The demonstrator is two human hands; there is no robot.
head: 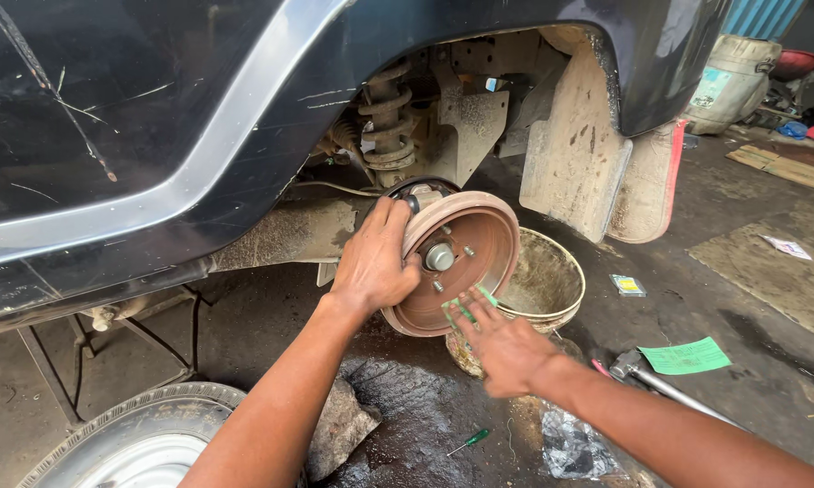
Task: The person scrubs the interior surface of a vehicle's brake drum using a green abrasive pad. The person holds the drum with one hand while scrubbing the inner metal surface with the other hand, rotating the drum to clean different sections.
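Gripping one rusty brake drum [456, 262] on the hub under the wheel arch.
Left hand [375, 262] clasps its rim, fingers curled; right hand [502, 348], blurred, holds something green at the drum's lower edge, above one bucket [551, 280].

A small yellow-and-blue packet [626, 286] lies on the workshop floor [741, 298] beside a green paper slip [687, 356], with a white labelled sack [730, 83] standing at the far right edge.

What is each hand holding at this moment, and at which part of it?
The left hand grips the rusty brake drum by its upper left rim. The right hand is blurred near the drum's lower edge; a hold cannot be told.
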